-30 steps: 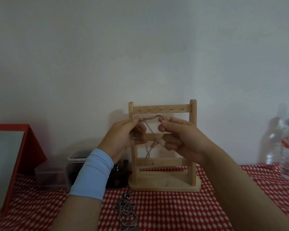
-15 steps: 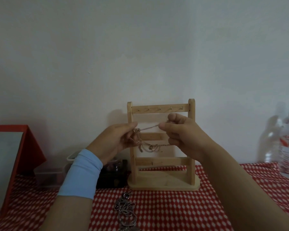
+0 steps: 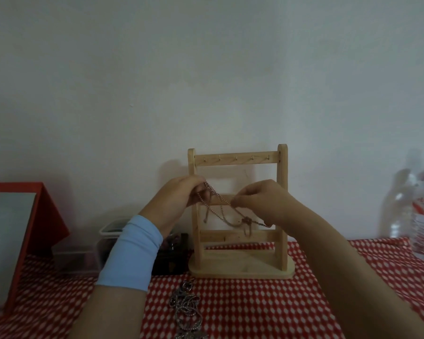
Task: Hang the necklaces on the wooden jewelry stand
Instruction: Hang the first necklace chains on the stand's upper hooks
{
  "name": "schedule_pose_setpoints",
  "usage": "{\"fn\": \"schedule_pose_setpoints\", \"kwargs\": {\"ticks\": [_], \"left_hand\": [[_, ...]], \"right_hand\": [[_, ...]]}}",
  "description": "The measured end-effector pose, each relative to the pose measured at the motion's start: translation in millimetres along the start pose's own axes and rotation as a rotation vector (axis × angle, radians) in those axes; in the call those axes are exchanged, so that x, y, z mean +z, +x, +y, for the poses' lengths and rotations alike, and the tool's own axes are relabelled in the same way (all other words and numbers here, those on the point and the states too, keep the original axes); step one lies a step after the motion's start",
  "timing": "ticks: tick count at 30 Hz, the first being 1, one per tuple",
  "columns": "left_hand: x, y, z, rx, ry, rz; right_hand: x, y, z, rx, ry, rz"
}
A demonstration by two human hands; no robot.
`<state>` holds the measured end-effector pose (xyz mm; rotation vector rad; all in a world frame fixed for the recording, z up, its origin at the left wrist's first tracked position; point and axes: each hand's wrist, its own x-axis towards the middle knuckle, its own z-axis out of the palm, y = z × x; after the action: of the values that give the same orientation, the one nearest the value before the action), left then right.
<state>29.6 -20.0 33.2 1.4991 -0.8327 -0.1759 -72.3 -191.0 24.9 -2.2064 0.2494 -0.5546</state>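
My left hand (image 3: 179, 194) and right hand (image 3: 260, 199) each pinch the chain (image 3: 227, 211), strung level before the stand (image 3: 238, 211), its 5 top hooks (image 3: 236, 157) directly above.

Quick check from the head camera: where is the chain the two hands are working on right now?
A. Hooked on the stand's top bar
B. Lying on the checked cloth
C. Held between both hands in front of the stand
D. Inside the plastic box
C: the chain is pinched by the left hand and right hand before the wooden jewelry stand, whose top-bar hooks are bare.
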Motion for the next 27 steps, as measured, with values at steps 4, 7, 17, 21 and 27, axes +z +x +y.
{"fn": "schedule_pose_setpoints", "kwargs": {"ticks": [4, 7, 17, 21, 27], "left_hand": [[7, -2, 1, -0.023, -0.083, -0.047], [11, -6, 3, -0.03, -0.084, -0.053], [-1, -6, 6, -0.007, 0.0, 0.042], [0, -13, 9, 0.019, 0.193, 0.036], [3, -13, 4, 0.089, 0.256, -0.009]], "right_hand": [[4, 0, -4, 0.047, -0.071, -0.197], [14, 7, -11, 0.109, -0.134, -0.267], [5, -2, -7, -0.083, 0.392, -0.075], [7, -1, -5, -0.075, 0.627, -0.102], [10, 0, -7, -0.109, 0.629, -0.18]]}}
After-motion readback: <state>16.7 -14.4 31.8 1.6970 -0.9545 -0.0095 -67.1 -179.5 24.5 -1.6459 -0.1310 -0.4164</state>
